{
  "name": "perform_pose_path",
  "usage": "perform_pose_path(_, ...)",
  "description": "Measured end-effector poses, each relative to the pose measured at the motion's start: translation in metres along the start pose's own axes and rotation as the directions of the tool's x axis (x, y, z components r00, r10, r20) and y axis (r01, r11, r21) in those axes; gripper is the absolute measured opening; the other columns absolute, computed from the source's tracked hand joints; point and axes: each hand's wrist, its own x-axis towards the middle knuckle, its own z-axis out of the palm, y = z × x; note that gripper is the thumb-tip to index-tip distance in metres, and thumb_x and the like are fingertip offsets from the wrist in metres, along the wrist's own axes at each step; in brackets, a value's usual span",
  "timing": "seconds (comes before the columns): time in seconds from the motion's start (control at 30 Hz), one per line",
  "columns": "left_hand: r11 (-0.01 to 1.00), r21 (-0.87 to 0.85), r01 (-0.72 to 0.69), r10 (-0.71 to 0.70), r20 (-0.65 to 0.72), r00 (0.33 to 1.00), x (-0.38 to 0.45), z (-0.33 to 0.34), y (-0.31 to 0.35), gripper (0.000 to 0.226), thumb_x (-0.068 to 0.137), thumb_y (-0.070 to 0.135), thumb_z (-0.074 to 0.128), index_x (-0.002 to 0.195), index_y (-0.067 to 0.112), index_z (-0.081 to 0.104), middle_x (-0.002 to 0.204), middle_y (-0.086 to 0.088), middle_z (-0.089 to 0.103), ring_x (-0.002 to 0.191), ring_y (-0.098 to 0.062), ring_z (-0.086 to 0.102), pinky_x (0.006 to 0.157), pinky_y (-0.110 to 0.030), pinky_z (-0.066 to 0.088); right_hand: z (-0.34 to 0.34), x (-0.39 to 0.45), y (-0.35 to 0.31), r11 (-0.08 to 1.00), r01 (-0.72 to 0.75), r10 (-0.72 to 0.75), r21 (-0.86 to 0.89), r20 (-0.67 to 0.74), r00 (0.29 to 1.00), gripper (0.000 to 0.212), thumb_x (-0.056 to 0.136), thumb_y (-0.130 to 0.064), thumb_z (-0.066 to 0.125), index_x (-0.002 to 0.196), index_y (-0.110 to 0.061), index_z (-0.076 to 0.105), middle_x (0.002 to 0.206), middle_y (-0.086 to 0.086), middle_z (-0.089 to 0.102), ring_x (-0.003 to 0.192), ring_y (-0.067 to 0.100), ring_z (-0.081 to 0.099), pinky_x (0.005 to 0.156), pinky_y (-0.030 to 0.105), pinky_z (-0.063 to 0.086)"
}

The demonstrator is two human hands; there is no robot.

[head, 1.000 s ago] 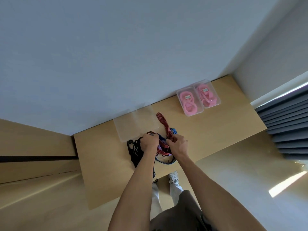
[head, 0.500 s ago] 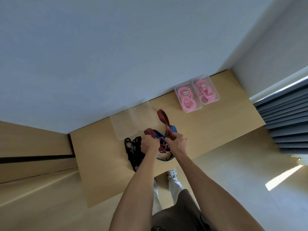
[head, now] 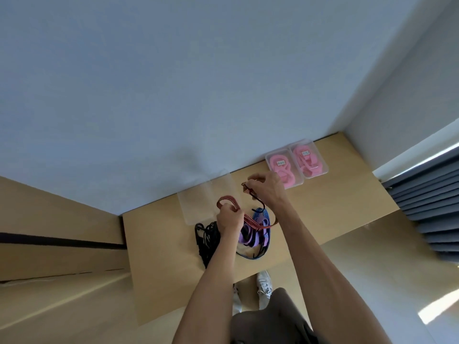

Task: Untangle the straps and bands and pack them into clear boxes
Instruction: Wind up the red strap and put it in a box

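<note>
A red striped strap (head: 252,222) is stretched between both hands above the wooden table (head: 335,207). My left hand (head: 229,218) grips one looped part of it; my right hand (head: 267,191) pinches its other end, raised toward the wall. Beneath lie a purple band (head: 250,235), a blue band (head: 264,216) and a heap of black straps (head: 207,240), tangled together. An empty clear box (head: 198,204) stands just behind the pile.
Two clear boxes (head: 296,162) holding pink bands stand at the table's back right, against the white wall. A wooden ledge lies to the left. Dark curtains hang at the right. My legs and white shoes show below the table's front edge.
My right hand has lifted and pulled its end of the red strap up and away to the right. The left hand keeps hold of the other part. The strap now spans both hands.
</note>
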Motion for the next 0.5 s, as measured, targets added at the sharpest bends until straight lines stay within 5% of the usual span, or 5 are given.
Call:
perform_pose_path(0.1, 0.995, 0.094, 0.036, -0.023, -0.138, 0.99, -0.005, -0.015, 0.005, 0.022, 0.092, 0.016, 0.058, 0.112, 0.01, 0.063, 0.111, -0.01, 0.068, 0.094, -0.029, 0.065, 0.075, -0.037, 0.053, -0.016, -0.002, -0.02, 0.997, 0.076, -0.077, 0.01, 0.067, 0.995, 0.015, 0.082, -0.013, 0.071, 0.097, -0.01, 0.076, 0.07, 0.006, 0.072, 0.045, 0.006, 0.061, 0.053, 0.022, 0.051)
perform_pose_path(0.17, 0.974, -0.089, -0.21, 0.181, -0.257, 0.949, -0.008, -0.03, 0.018, 0.039, 0.091, 0.003, 0.053, 0.129, 0.009, 0.06, 0.127, -0.011, 0.062, 0.109, -0.029, 0.062, 0.091, -0.041, 0.053, -0.024, -0.004, -0.028, 0.994, 0.111, -0.111, 0.011, 0.107, 0.988, 0.023, 0.082, -0.02, 0.076, 0.103, -0.012, 0.07, 0.069, 0.006, 0.073, 0.047, 0.009, 0.062, 0.053, 0.023, 0.047)
perform_pose_path(0.27, 0.777, -0.314, -0.546, 0.484, -0.256, 0.836, -0.019, -0.057, 0.051, 0.054, 0.09, -0.006, 0.052, 0.137, 0.021, 0.058, 0.14, 0.005, 0.056, 0.122, -0.012, 0.055, 0.102, -0.027, 0.047, -0.029, -0.008, -0.035, 0.99, 0.106, -0.115, 0.09, 0.1, 0.988, 0.032, 0.077, -0.026, 0.084, 0.095, -0.009, 0.064, 0.072, 0.008, 0.073, 0.049, 0.013, 0.06, 0.048, 0.026, 0.044)
perform_pose_path(0.4, 0.687, -0.235, -0.688, 0.702, -0.029, 0.711, -0.031, -0.093, 0.086, 0.033, 0.091, 0.004, 0.064, 0.118, 0.021, 0.073, 0.111, 0.008, 0.074, 0.103, -0.007, 0.068, 0.091, -0.025, 0.053, -0.036, -0.013, -0.045, 0.956, 0.162, -0.178, 0.244, 0.045, 0.983, 0.014, 0.081, -0.015, 0.08, 0.091, -0.007, 0.074, 0.075, 0.008, 0.073, 0.057, 0.012, 0.061, 0.059, 0.03, 0.046)
perform_pose_path(0.5, 0.706, -0.221, -0.673, 0.701, 0.085, 0.708, -0.042, -0.109, 0.092, 0.019, 0.089, 0.02, 0.068, 0.105, 0.025, 0.076, 0.088, 0.007, 0.076, 0.088, -0.008, 0.07, 0.08, -0.026, 0.053, -0.046, -0.016, -0.055, 0.939, 0.18, -0.183, 0.293, -0.018, 0.983, 0.026, 0.081, -0.014, 0.08, 0.106, -0.011, 0.074, 0.09, 0.008, 0.074, 0.07, 0.013, 0.067, 0.065, 0.026, 0.051)
